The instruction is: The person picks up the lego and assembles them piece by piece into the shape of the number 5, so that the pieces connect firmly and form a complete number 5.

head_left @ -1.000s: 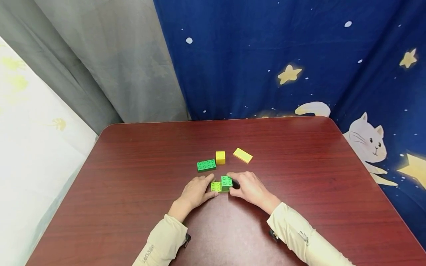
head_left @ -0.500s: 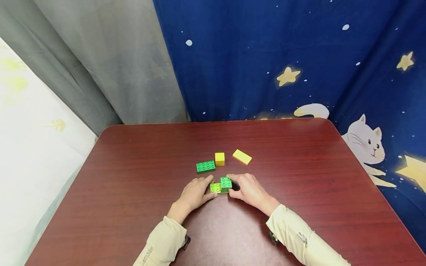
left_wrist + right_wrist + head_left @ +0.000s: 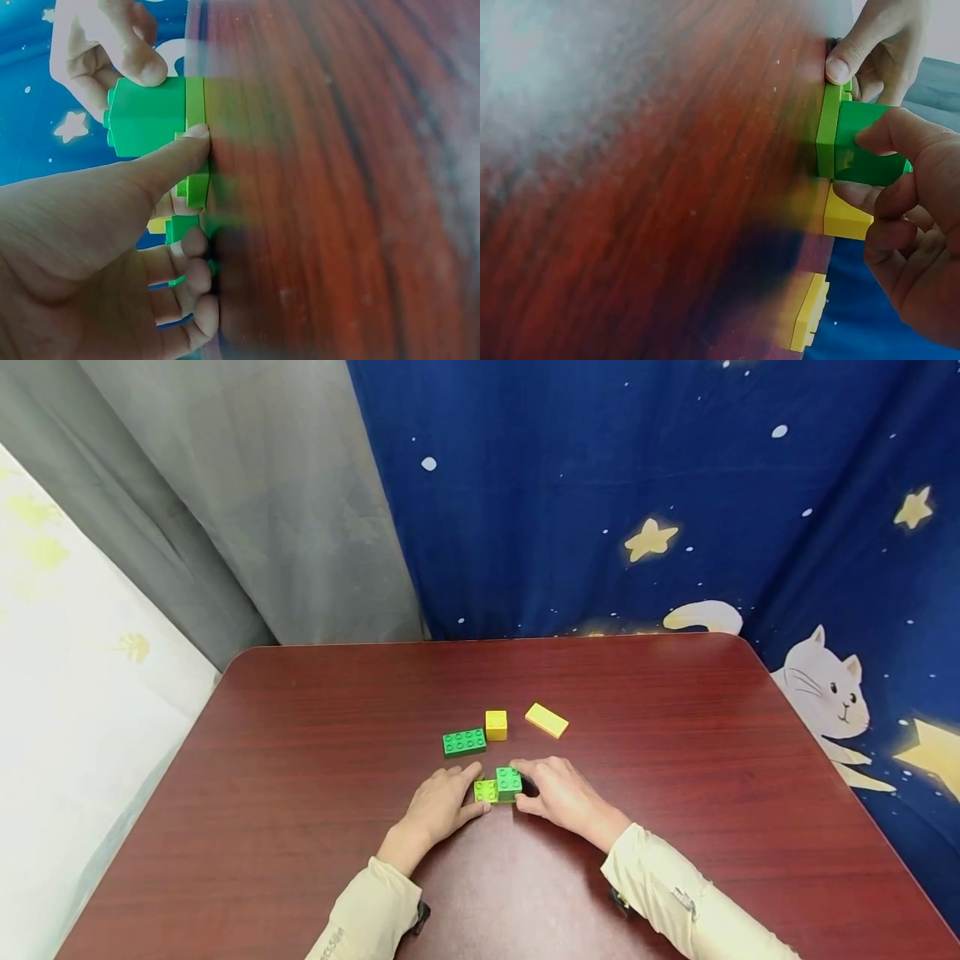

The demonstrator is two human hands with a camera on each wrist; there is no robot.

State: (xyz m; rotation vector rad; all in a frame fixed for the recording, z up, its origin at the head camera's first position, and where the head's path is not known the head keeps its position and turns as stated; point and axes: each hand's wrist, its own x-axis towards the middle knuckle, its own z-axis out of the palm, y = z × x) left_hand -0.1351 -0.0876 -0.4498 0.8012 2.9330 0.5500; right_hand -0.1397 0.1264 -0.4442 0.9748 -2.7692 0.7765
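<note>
A flat lime-green building plate (image 3: 485, 791) with studs lies on the table between the two hands. My left hand (image 3: 438, 806) pinches its left end, thumb on the near side and index finger on the far side. On the plate's right half sits a taller green building brick (image 3: 508, 782), studs up. My right hand (image 3: 564, 795) holds this brick between thumb and fingers. The left wrist view shows the brick's side (image 3: 150, 116) flush against the plate. From the right wrist view, the thumb presses on the brick's near face (image 3: 855, 161).
Just beyond the hands lie a dark green eight-stud brick (image 3: 464, 742), a yellow square brick (image 3: 496, 725) close to its right end, and a thin yellow plate (image 3: 547, 720) farther right. The reddish-brown table (image 3: 315, 760) ends at curtains behind.
The head view has tilted up a little, so the table sits lower in it. Both hands and the bricks keep the same places on the table.
</note>
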